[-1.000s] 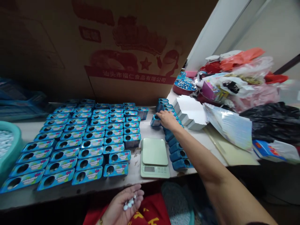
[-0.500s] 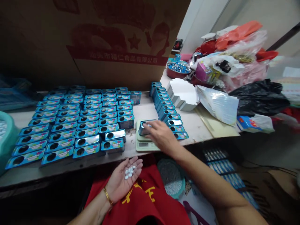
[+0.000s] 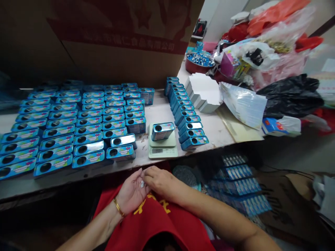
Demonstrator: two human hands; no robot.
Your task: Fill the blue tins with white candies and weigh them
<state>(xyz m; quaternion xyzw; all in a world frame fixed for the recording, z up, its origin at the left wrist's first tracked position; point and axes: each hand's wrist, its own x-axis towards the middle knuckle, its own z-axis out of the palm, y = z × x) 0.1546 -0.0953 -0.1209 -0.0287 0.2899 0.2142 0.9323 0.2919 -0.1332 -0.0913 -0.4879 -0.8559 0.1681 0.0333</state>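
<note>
Crowded bench point(image 3: 157, 111) ahead, ranked with blue tins point(image 3: 78, 122). Cradled white tablets point(image 3: 142, 183) in the half-curled left hand point(image 3: 132, 191), palm up, below the bench edge. Pressed bunched right fingers point(image 3: 146, 177) onto them; grip impossible to tell. Faced one tin point(image 3: 162, 130) on the scale point(image 3: 162, 150) just beyond, nearer the right hand point(image 3: 161, 182), long axis crosswise.

Crowded worktable backed by a big carton, with a pale wall beyond.

The pale, scuffed table point(image 3: 159, 111) runs from 9 to 3 o'clock. A large brown cardboard box point(image 3: 117, 52) with red print closes off the back from 10 to 12 o'clock, its left side in shadow. At 1 o'clock a plain light wall point(image 3: 225, 10) catches the brightest light. A heap of plastic bags point(image 3: 274, 38) fills 2 o'clock, with a black bag point(image 3: 290, 97) just below. The floor point(image 3: 300, 153) at 4 o'clock lies dark, with brown cardboard point(image 3: 295, 198) on it.
</note>
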